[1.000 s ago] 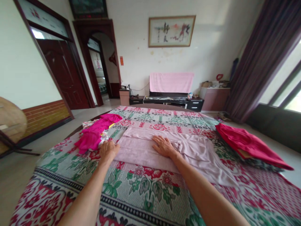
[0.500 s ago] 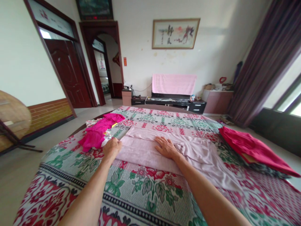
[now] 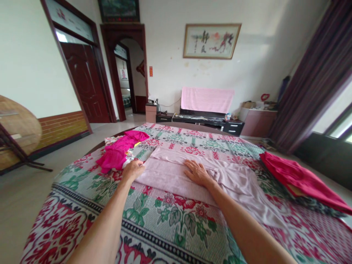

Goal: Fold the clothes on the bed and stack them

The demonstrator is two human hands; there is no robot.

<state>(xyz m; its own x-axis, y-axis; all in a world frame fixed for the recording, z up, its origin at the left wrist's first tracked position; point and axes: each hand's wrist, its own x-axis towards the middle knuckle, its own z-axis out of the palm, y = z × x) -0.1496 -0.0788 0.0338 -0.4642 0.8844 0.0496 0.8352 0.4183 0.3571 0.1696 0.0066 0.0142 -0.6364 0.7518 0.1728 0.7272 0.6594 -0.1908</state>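
A pale pink garment (image 3: pixel 170 172) lies lengthwise on the flowered cloth (image 3: pixel 176 216), flat on its left part and wrinkled toward the right. My left hand (image 3: pixel 134 169) pinches the garment's left edge between thumb and fingers. Flat on the garment's middle rests my right hand (image 3: pixel 197 173), its fingers spread and pointing up-left. Just beyond my left hand is a heap of bright magenta clothing (image 3: pixel 118 152) with some white and yellow cloth under it.
At the right edge of the table lies a stack with a red garment (image 3: pixel 305 179) on top. Behind the table are a low black cabinet (image 3: pixel 233 127) and a pink cloth (image 3: pixel 207 99). A folded round wooden tabletop (image 3: pixel 22 132) leans at the left.
The view has turned slightly left, so the scene sits a little further right. Both hands keep the same places on the garment, which looks unchanged.
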